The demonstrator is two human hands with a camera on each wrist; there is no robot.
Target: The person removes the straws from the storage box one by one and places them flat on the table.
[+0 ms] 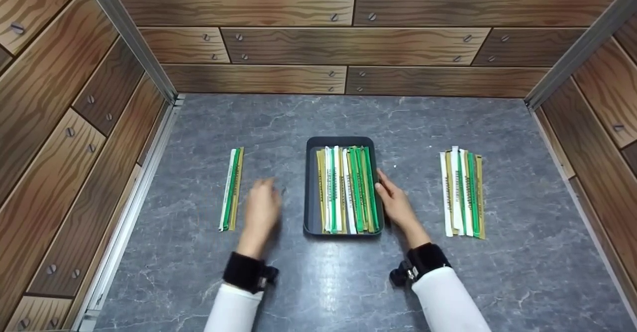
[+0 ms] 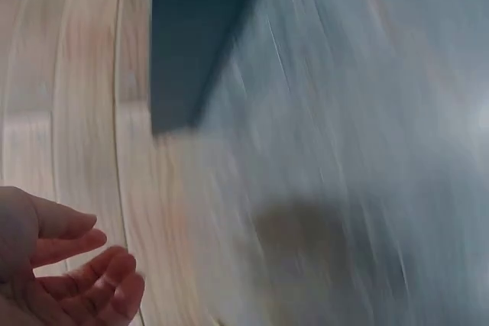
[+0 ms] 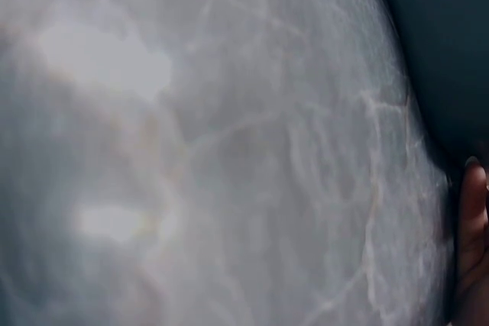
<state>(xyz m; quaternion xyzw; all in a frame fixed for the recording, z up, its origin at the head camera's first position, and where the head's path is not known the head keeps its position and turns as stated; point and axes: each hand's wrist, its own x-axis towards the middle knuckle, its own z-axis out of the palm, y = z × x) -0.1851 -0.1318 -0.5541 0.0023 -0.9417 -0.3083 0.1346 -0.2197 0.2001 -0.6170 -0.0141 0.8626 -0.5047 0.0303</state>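
A dark rectangular tray stands mid-table, holding a row of long, slim printed stick packets in white, green and gold. My right hand rests against the tray's right wall, its fingers fairly straight along the side. In the right wrist view, a fingertip lies right at the dark tray wall. To the tray's left, my left hand is blurred, over the table beside a small group of stick packets. The left wrist view shows its fingers loosely curled with nothing between them.
On the right lies another group of white, green and gold stick packets. Wood-patterned panels wall in the grey marbled table at the back and both sides, with metal rails at the corners.
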